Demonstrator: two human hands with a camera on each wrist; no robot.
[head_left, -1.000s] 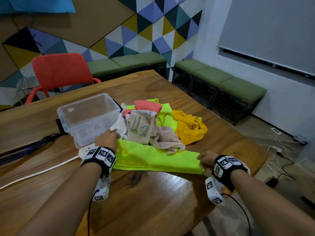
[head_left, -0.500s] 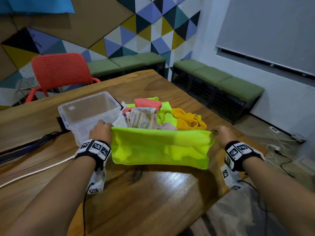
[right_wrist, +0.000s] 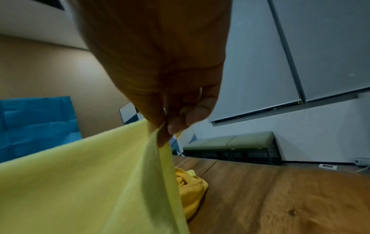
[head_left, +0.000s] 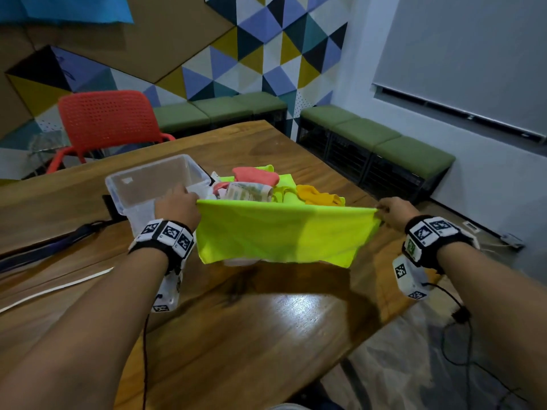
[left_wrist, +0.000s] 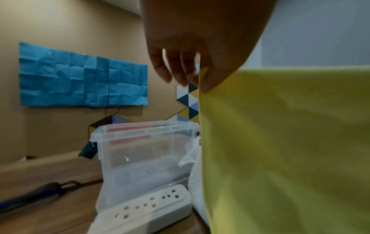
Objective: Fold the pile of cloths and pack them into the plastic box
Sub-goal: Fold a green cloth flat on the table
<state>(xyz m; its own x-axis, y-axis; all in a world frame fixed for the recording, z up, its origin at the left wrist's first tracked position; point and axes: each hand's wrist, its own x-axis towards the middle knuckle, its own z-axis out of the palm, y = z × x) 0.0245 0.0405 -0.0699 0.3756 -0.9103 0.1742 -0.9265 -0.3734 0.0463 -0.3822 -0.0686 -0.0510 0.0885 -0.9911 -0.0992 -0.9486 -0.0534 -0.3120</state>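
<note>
A neon-yellow cloth (head_left: 281, 235) hangs stretched in the air above the wooden table (head_left: 266, 335). My left hand (head_left: 177, 207) pinches its upper left corner, and my right hand (head_left: 392, 213) pinches its upper right corner. The left wrist view shows the left hand (left_wrist: 197, 79) pinching the cloth (left_wrist: 280, 150) edge. In the right wrist view, the right hand (right_wrist: 163, 128) pinches the cloth (right_wrist: 90, 182) corner. Behind the cloth lies the pile (head_left: 257, 187) of pink, patterned, yellow-green and mustard cloths. The clear plastic box (head_left: 154, 180) stands open and empty at the left of the pile.
A white power strip (left_wrist: 144, 209) lies in front of the box (left_wrist: 140, 158), with its white cord (head_left: 56, 288) running left. A dark strap (head_left: 44, 250) lies at the table's left. A red chair (head_left: 103, 122) stands behind the table. The table's edge runs close on the right.
Both hands lifted the neon-yellow cloth off the table and out from under the pile, and raised it stretched between them. The right hand moved up and to the right.
</note>
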